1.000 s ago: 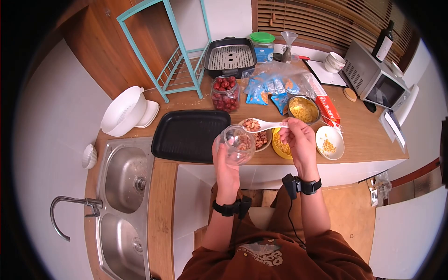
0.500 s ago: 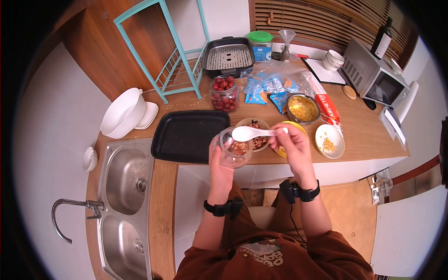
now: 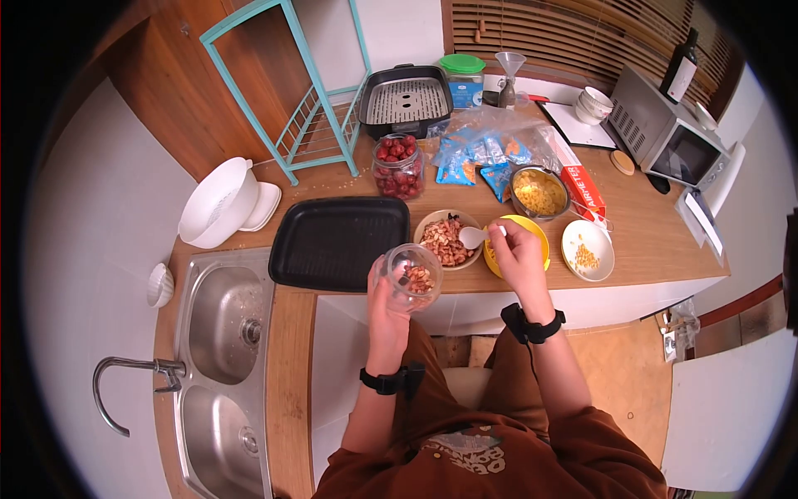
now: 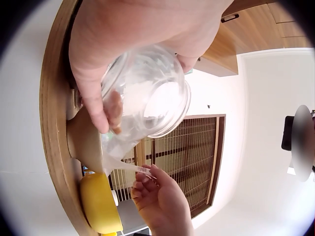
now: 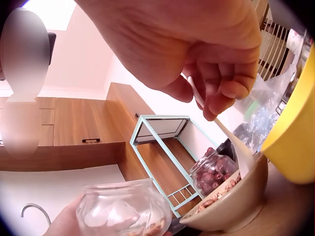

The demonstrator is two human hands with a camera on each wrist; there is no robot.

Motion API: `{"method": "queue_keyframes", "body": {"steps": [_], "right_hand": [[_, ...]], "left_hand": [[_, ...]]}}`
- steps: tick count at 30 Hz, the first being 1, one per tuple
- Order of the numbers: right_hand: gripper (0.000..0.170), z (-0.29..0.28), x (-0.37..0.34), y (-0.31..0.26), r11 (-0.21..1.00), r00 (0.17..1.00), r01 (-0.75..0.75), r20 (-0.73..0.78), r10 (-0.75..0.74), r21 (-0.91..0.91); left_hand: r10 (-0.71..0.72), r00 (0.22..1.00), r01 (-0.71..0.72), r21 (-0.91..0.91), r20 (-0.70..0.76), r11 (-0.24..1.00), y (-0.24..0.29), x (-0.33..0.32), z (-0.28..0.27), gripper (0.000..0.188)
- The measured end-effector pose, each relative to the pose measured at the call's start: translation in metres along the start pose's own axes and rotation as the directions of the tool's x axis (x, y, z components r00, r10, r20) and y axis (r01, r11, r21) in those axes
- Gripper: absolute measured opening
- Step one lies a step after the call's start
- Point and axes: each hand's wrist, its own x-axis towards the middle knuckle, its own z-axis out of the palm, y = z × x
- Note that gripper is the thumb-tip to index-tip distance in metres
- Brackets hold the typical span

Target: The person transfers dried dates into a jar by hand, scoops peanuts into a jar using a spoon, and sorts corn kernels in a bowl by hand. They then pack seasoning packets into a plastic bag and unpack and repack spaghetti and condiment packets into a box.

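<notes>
With the left hand (image 3: 386, 312) curled round a clear jar (image 3: 414, 279) above the front edge of the counter (image 3: 657, 241) and the right hand (image 3: 519, 259) pinching a white spoon (image 3: 471, 238) at the bowl (image 5: 241, 211) of nuts (image 3: 443, 241), I'd tilt the jar's mouth close, avoiding spills.

A black tray (image 3: 339, 243) lies on the wooden surface (image 3: 657, 224) beside the double steel sink (image 3: 218, 303), with a white basin (image 3: 212, 206) at the sink's far end. Farther back stand a turquoise rack (image 3: 318, 83) and a jar of dark red fruit (image 3: 399, 173), the latter in front of a black pan (image 3: 407, 130) near a green-lidded container (image 3: 464, 83). Rightward lie blue packets (image 3: 454, 172), then stacked white bowls (image 3: 593, 108) and a microwave (image 3: 669, 133) carrying a dark bottle (image 3: 682, 71).
</notes>
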Motion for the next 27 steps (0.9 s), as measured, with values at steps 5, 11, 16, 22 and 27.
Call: {"method": "queue_keyframes", "body": {"steps": [5, 11, 16, 22, 27], "right_hand": [[0.02, 0.009, 0.005, 0.009, 0.963, 0.957, -0.248, 0.178, 0.227, 0.105], [0.019, 0.009, 0.012, 0.022, 0.807, 0.875, -0.472, 0.302, 0.378, 0.355], [0.02, -0.003, 0.014, 0.022, 0.747, 0.85, -0.526, 0.282, 0.445, 0.407], [0.021, -0.015, 0.014, 0.024, 0.72, 0.877, -0.479, 0.245, 0.413, 0.502], [0.021, -0.025, 0.015, 0.002, 0.7, 0.906, -0.42, 0.221, 0.361, 0.578]], "left_hand": [[0.0, 1.0, 0.0, -0.064, 0.0, 0.998, -0.012, 0.004, -0.001, 0.054], [-0.007, 1.0, 0.011, -0.115, 0.03, 0.993, -0.02, 0.007, -0.002, 0.053], [0.003, 1.0, -0.002, -0.069, 0.018, 0.998, -0.021, 0.007, 0.0, 0.052], [0.02, 1.0, -0.02, -0.013, -0.003, 1.0, -0.02, 0.008, 0.001, 0.05], [0.028, 1.0, -0.028, -0.019, -0.009, 0.999, -0.017, 0.007, 0.004, 0.049]]}}
